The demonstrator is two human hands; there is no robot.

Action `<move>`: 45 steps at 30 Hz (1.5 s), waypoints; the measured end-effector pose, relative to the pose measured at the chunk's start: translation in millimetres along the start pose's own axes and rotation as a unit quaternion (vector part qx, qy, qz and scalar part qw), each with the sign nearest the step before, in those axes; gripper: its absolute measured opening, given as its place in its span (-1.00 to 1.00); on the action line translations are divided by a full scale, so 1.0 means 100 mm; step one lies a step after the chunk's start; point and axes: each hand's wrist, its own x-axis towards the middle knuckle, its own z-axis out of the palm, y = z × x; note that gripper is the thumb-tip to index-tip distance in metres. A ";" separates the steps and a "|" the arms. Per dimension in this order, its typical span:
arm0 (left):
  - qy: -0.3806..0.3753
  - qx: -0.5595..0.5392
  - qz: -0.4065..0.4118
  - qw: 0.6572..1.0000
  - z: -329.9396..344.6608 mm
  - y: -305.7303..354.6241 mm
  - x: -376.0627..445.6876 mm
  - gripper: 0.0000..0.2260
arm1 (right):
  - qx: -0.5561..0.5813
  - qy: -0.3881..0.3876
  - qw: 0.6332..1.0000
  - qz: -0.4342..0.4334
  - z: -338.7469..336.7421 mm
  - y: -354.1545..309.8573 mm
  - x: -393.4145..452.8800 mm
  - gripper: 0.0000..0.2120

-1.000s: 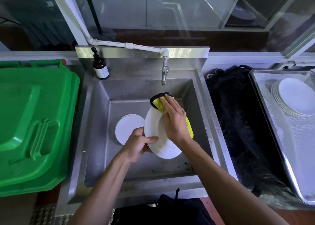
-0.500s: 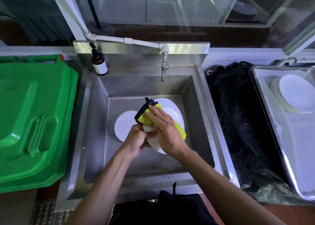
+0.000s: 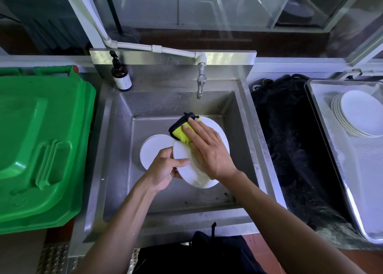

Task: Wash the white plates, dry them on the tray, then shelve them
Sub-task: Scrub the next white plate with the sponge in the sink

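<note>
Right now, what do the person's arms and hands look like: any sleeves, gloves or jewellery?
Both forearms are bare up to the frame edge, with no sleeves in view. The left hand and right hand wear no gloves; no rings, watch or bracelets show.

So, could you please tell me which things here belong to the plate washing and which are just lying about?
In use: left hand, held plate, right hand, yellow cloth, sink, tray, stacked plates.
Lying about: green bin, brown bottle.
</note>
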 end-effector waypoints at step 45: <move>0.183 -0.271 0.038 0.944 0.20 -0.03 0.20 -0.66 | 0.112 0.010 0.958 0.265 0.39 -0.61 -0.14 -0.52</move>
